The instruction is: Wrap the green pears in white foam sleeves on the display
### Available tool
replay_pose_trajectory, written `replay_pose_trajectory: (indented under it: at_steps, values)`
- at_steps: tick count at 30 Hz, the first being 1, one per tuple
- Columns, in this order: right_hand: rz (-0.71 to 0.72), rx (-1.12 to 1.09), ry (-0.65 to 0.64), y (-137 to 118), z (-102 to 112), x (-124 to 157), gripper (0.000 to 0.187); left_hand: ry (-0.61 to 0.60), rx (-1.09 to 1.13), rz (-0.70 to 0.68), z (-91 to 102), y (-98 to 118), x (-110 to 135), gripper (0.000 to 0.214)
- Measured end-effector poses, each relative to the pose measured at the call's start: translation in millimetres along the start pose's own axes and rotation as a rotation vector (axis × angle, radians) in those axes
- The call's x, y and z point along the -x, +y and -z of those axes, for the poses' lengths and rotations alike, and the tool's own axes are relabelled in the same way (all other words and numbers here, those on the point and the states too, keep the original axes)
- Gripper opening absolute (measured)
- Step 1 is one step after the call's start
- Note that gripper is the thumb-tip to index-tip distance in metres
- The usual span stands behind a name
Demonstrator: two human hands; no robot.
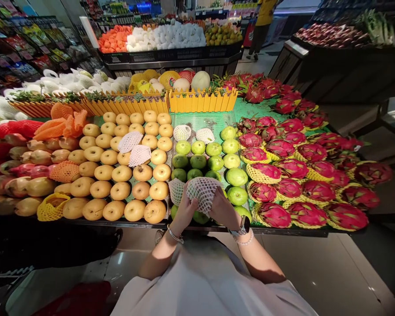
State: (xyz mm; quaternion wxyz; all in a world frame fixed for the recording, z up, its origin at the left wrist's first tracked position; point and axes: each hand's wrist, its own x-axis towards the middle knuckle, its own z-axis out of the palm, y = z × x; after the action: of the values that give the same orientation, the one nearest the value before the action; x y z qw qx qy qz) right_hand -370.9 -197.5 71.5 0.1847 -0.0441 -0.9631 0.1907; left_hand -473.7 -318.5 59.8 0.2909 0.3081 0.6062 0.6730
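A white foam fruit net [203, 191] is stretched between my two hands, above the front of the green guavas [237, 177]. My left hand [184, 208] grips its left side, fingers closed on the mesh. On its right side my right hand [224, 208] is closed too, with a watch on the wrist. Whether a fruit sits inside the net, I cannot tell. A second foam net [177, 190] lies just left of my left hand. Farther back among the guavas are two more netted pieces, one a white foam net [182, 132].
Rows of round brown pears [121, 173] lie to the left, with pomegranates [39, 186] beyond them. Dragon fruits [289, 188] in yellow nets fill the right. A low orange picket fence [202, 102] borders the back. Across the aisle stands a person [265, 17].
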Motion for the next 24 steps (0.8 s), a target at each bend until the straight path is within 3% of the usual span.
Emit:
replay_pose_trajectory:
  at_steps: [2,8,13,17,21,24]
  values:
    - [-0.001,0.03,-0.019,-1.3,2.8,-0.5,0.052,-0.001,-0.029,-0.027,-2.9,0.7,0.7,0.063]
    - [0.003,-0.029,0.0,0.1,12.4,2.0,0.042,0.168,0.085,0.035,-6.8,-6.4,-3.2,0.06]
    - [-0.113,0.003,0.172,-4.6,20.8,10.9,0.046,0.11,0.384,0.151,-10.7,-2.1,-8.4,0.06]
    - [-0.195,-0.006,0.173,-6.1,13.9,16.1,0.06,0.111,0.5,0.2,-17.4,-1.2,-11.9,0.056]
    - [-0.199,-0.094,0.19,5.3,-2.9,15.0,0.068,0.159,0.443,0.227,-18.8,-15.5,-13.4,0.061]
    - [-0.205,-0.22,0.266,15.4,-12.8,16.5,0.067,0.135,0.263,0.231,-14.2,-22.9,-11.4,0.058]
